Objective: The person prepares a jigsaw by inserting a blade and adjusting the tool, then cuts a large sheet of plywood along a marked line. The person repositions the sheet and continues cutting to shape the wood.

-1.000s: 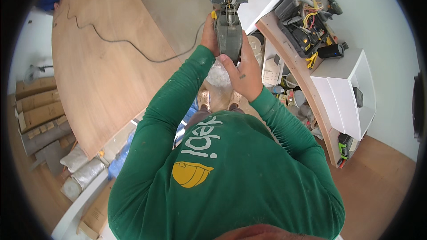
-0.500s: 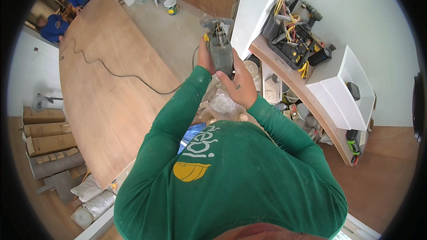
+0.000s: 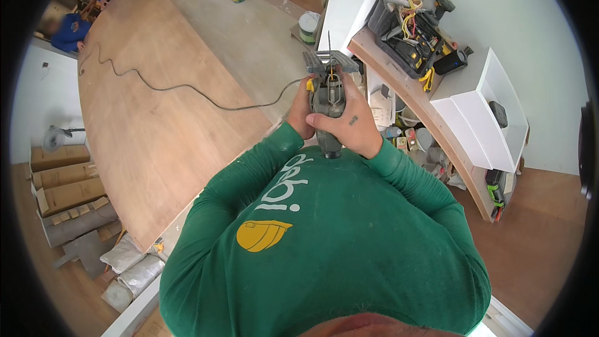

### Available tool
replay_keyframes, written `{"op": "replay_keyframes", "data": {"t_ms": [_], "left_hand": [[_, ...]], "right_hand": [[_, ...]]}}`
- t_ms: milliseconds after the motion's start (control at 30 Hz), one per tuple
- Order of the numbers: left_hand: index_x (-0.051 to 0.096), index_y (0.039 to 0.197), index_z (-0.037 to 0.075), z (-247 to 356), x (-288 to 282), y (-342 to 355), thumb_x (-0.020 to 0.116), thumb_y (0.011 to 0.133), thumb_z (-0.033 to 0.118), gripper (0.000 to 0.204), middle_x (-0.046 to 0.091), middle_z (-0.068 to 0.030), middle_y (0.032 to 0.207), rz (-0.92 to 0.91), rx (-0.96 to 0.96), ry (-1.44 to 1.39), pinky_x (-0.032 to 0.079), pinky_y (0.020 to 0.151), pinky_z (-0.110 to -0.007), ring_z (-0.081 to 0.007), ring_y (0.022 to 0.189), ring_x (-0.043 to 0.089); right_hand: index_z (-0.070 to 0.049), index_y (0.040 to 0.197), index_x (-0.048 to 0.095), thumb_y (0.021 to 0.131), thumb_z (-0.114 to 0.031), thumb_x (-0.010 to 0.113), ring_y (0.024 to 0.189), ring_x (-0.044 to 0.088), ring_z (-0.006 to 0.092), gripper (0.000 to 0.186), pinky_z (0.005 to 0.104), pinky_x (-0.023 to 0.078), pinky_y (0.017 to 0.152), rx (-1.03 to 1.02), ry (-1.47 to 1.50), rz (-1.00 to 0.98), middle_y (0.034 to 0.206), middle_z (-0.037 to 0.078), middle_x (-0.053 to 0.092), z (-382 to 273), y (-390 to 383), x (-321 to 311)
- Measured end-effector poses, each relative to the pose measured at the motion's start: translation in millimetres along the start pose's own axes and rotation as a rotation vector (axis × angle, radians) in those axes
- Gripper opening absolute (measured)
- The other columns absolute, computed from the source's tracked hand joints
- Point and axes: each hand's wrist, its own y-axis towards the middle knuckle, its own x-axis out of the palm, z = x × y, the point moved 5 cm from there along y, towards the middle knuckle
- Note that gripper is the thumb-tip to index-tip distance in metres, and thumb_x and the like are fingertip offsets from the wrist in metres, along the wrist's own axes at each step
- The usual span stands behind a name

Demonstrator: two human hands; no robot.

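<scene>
Cradling a dark grey electric jigsaw (image 3: 329, 112) before the chest, a worker in a green top (image 3: 380, 231) grips it from both sides, the left hand's (image 3: 299, 109) fingers curled close around one flank and the right hand's (image 3: 352, 126) around the other, thumb across the body. Its thin metal blade (image 3: 329, 40) points away from the wearer, apparently a moment of handling or checking rather than cutting; any next move would call for a firm hold with fingers clear of the blade. A long black cable (image 3: 193, 89) crosses a broad brown plywood sheet (image 3: 162, 143) at left. On the brown wooden desk (image 3: 402, 84) at right, an open black tool case (image 3: 382, 24) brims with yellow and red cables (image 3: 409, 9), near a white open-fronted box (image 3: 462, 112) containing a dark rounded object (image 3: 497, 114). Beyond stands a white plastic bucket (image 3: 309, 22), its contents impossible to tell.
</scene>
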Motion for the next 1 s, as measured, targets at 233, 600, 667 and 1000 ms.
{"op": "replay_keyframes", "data": {"t_ms": [233,600,667,1000], "left_hand": [[0.057,0.134,0.004,-19,-25,18,0.038,0.109,0.045,0.051,0.068,-0.0098,0.121,-0.074,-0.007,0.186,0.051,0.103,-0.036,-0.0189,0.112,0.066],[0.063,0.128,0.006,-36,-60,52,0.04,0.109,0.032,0.04,0.071,-0.0073,0.115,-0.168,0.072,0.336,0.059,0.091,-0.034,-0.0175,0.102,0.072],[0.063,0.128,0.004,-35,-61,55,0.04,0.109,0.03,0.039,0.071,-0.0081,0.114,-0.121,0.071,0.337,0.059,0.091,-0.034,-0.0178,0.102,0.071],[0.069,0.12,-0.001,-17,-37,38,0.043,0.106,0.027,0.04,0.072,-0.0102,0.112,-0.049,0.052,0.259,0.054,0.092,-0.033,-0.0173,0.097,0.069]], "right_hand": [[0.013,0.155,0.031,0.072,-0.015,0.081,0.122,0.06,0.0236,0.101,0.0341,0.046,0.107,0.094,0.022,0.068,0.133,0.019,0.061,14,-22,-2],[0.007,0.153,0.038,0.074,-0.011,0.078,0.108,0.062,0.0184,0.091,0.0315,0.049,0.099,0.101,0.075,0.102,0.12,0.012,0.064,31,-20,2],[0.007,0.154,0.038,0.074,-0.011,0.077,0.108,0.062,0.0179,0.091,0.0313,0.05,0.098,0.147,0.113,0.104,0.119,0.011,0.064,34,-17,3],[0.009,0.155,0.033,0.076,-0.013,0.08,0.119,0.059,0.0227,0.096,0.0345,0.046,0.105,0.056,-0.039,0.087,0.131,0.017,0.059,17,-26,2]]}}
